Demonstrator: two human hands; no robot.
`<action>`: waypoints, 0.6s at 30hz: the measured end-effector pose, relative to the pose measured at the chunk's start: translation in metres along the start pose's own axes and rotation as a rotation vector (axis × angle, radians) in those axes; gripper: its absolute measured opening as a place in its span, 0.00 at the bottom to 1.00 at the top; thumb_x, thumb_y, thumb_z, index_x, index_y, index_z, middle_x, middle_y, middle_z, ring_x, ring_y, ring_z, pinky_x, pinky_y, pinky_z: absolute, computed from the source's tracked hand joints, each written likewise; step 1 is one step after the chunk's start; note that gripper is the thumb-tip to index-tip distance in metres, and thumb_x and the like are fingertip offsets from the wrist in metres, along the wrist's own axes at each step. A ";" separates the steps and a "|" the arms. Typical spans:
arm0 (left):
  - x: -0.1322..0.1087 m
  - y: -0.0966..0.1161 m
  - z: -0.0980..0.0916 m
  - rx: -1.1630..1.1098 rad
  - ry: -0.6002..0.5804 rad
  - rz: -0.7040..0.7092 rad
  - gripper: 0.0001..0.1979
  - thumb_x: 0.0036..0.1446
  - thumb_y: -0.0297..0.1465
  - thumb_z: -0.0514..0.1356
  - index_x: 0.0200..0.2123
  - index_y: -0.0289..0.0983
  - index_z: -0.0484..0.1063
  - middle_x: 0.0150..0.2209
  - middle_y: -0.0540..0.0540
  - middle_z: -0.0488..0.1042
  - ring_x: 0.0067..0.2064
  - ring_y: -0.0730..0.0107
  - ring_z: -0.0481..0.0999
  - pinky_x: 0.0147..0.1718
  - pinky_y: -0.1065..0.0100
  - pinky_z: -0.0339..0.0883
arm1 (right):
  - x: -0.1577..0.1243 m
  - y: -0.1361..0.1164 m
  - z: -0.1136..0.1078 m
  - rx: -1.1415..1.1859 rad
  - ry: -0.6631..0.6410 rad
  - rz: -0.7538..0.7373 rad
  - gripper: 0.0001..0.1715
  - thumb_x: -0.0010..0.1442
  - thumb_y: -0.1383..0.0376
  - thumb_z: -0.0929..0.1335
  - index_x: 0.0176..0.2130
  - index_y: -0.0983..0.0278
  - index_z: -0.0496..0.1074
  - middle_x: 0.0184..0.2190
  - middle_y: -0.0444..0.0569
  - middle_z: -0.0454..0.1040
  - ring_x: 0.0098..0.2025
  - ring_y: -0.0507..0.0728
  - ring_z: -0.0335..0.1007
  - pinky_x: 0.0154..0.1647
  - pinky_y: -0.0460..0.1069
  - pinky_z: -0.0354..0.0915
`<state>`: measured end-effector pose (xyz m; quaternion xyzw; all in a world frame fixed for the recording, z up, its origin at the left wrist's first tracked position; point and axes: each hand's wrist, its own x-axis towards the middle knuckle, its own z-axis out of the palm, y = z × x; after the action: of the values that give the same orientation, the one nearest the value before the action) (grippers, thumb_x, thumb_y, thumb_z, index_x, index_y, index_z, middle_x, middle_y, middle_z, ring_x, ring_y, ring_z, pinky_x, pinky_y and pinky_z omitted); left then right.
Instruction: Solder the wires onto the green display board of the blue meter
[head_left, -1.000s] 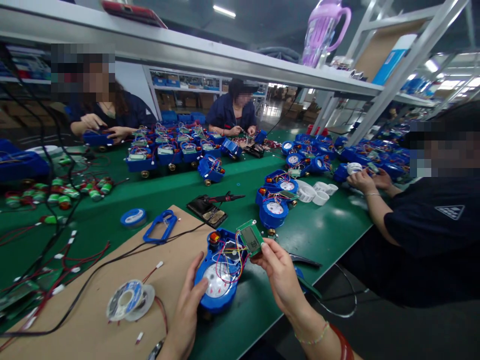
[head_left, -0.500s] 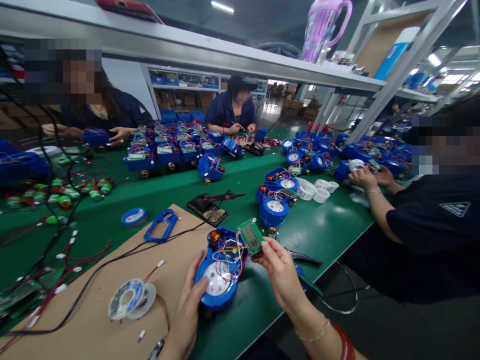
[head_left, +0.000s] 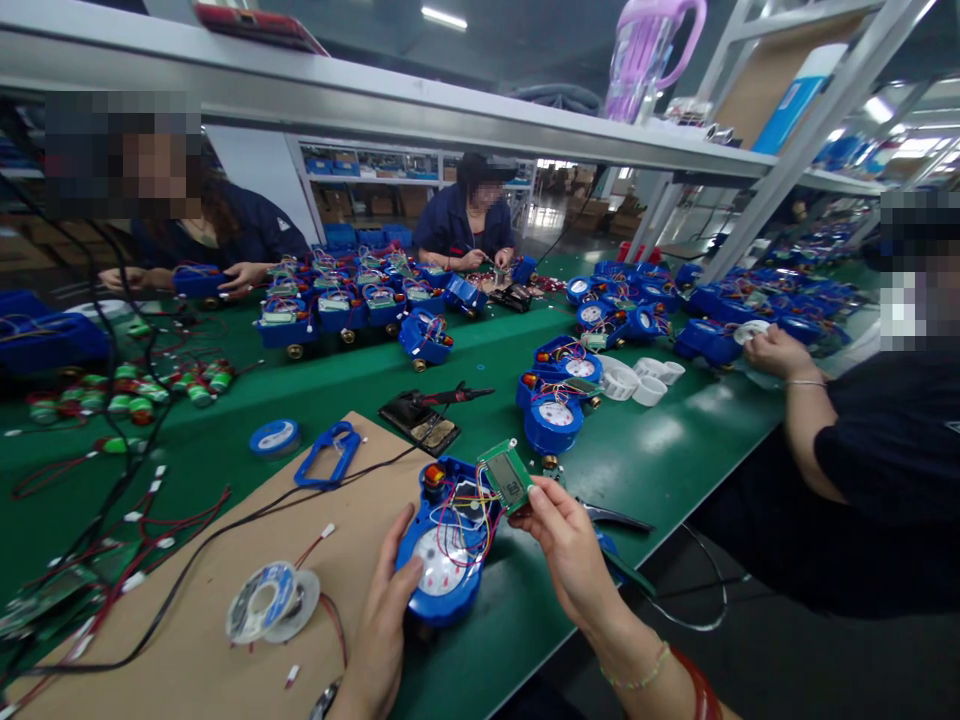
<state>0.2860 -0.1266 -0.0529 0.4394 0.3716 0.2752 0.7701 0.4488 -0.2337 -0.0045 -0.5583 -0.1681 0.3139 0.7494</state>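
My left hand [head_left: 386,610] grips the left side of a blue water meter [head_left: 442,590], thumb resting by its round white dial. The meter's upper housing lies uncovered, showing an orange-and-red part and loose coloured wires [head_left: 457,530]. Between the fingertips of my right hand [head_left: 562,545] is a green circuit board with a small display [head_left: 506,477], tilted up beside the meter. Wires run from the board into the housing. Digits show on the display, too small to read surely.
A solder spool [head_left: 262,605] lies on the brown board [head_left: 195,570], with a blue frame [head_left: 328,455] and blue tape roll [head_left: 274,437] behind. A soldering iron [head_left: 457,394] rests on its stand. More meters [head_left: 553,415], white rings [head_left: 649,390] and pliers [head_left: 619,517] lie around; co-workers sit nearby.
My hands keep their hold on the meter and the board, nearly still. The view shifts slightly. At right, the co-worker's hand with a white ring has moved further right.
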 end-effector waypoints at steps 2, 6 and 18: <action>-0.001 0.001 0.001 0.007 0.007 0.005 0.41 0.49 0.50 0.65 0.64 0.42 0.60 0.63 0.46 0.63 0.63 0.51 0.62 0.64 0.58 0.55 | 0.000 0.001 -0.001 -0.002 -0.001 0.001 0.27 0.52 0.45 0.75 0.41 0.63 0.74 0.35 0.46 0.74 0.36 0.56 0.67 0.41 0.50 0.65; -0.001 0.001 0.001 0.026 0.021 0.020 0.41 0.49 0.48 0.65 0.64 0.40 0.60 0.60 0.45 0.67 0.60 0.51 0.66 0.59 0.59 0.63 | 0.002 0.001 -0.002 -0.010 -0.002 0.001 0.27 0.53 0.45 0.74 0.41 0.63 0.73 0.35 0.47 0.74 0.37 0.56 0.67 0.42 0.51 0.65; -0.003 0.003 0.007 0.014 0.052 0.054 0.42 0.49 0.49 0.64 0.64 0.41 0.60 0.57 0.45 0.70 0.58 0.49 0.68 0.58 0.58 0.65 | 0.004 0.000 0.000 -0.036 -0.031 -0.014 0.26 0.55 0.45 0.73 0.40 0.63 0.73 0.35 0.48 0.74 0.37 0.58 0.68 0.40 0.52 0.64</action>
<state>0.2893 -0.1303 -0.0468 0.4474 0.3814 0.3048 0.7493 0.4520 -0.2315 -0.0046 -0.5656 -0.1890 0.3141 0.7387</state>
